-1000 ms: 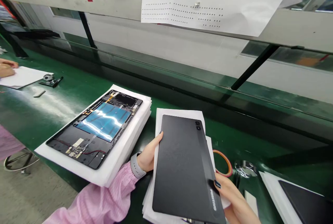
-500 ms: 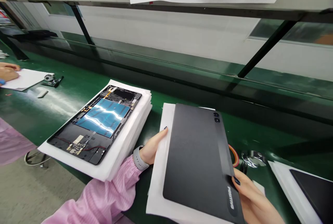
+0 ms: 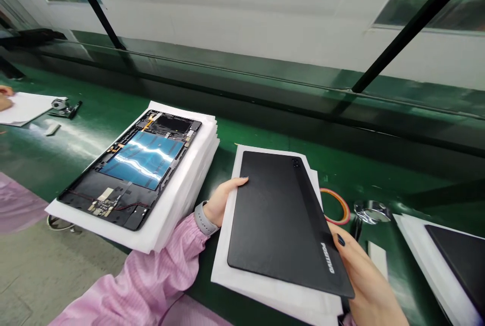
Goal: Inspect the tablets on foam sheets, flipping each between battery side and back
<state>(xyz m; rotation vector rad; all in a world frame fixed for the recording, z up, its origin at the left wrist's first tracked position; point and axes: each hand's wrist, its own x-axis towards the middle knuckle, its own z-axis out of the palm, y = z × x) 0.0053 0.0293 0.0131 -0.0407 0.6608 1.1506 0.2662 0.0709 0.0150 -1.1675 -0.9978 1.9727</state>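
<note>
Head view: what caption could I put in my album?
Left fingers and right fingers hold a black panel over white sheets, beside an opened tablet on a white stack.

Right of the left hand [image 3: 220, 201], a flat black tablet cover [image 3: 275, 215], white-lettered; left of that hand, a black open-backed tablet [image 3: 85, 179] with blue rectangular block [image 3: 146, 156] — grey wristband [image 3: 205, 219], pink cloth sleeve [image 3: 147, 278] behind the hand.
</note>
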